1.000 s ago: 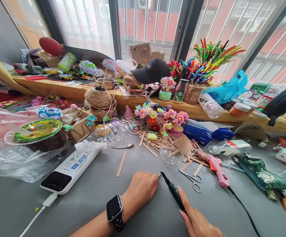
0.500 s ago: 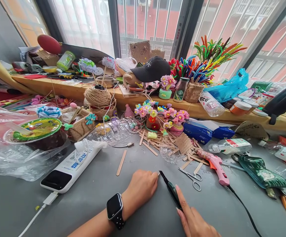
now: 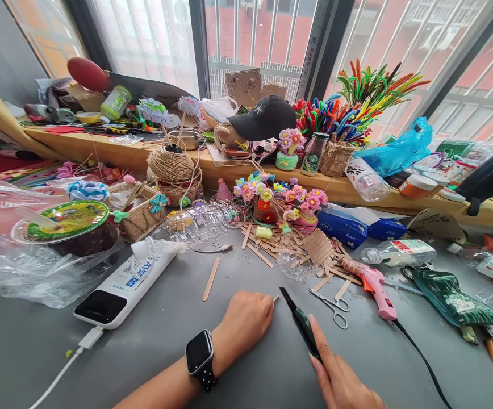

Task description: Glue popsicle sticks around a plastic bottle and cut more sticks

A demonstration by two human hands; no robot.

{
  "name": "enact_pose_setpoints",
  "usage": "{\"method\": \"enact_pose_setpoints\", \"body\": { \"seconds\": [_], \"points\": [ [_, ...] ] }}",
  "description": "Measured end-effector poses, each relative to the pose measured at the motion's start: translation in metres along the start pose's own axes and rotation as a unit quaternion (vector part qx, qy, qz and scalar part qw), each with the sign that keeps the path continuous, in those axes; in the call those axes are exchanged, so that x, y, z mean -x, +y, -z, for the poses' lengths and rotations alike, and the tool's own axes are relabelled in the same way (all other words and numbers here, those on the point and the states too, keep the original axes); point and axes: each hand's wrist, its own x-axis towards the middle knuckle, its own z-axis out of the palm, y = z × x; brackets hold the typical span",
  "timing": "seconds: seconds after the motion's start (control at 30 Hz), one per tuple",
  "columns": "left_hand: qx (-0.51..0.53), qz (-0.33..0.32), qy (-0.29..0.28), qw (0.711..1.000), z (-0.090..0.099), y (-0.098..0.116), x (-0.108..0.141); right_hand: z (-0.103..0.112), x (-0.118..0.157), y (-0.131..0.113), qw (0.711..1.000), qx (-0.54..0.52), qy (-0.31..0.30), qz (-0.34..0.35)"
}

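Holding the cutter (image 3: 301, 325) just beside a thin pale piece (image 3: 276, 297)

Your right hand (image 3: 342, 375) is wrapped around the cutter, which looks light, rigid and best held by its thick end. Your left hand (image 3: 246, 321) clenches the piece, only its tip showing; it seems light, stiff and easily snapped, so pinch it behind the tip. Beyond lie a loose craft stick (image 3: 211, 278) and the stick pile (image 3: 260, 255).

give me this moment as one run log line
left hand: closed on small pale piece, tip showing | right hand: holding dark knife | nearby: scissors, pink glue gun
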Motion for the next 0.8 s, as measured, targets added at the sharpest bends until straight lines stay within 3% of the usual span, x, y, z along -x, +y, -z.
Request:
{"method": "enact_pose_setpoints", "body": {
  "seconds": [0.43,0.8],
  "points": [
    [0.006,0.001,-0.003,1.0,0.0,0.0,0.001,-0.007,0.004,-0.008,1.0,0.008,-0.007,-0.006],
    [-0.002,-0.003,-0.001,1.0,0.0,0.0,0.001,0.002,-0.002,-0.012,1.0,0.001,-0.021,-0.012]
  ]
}}
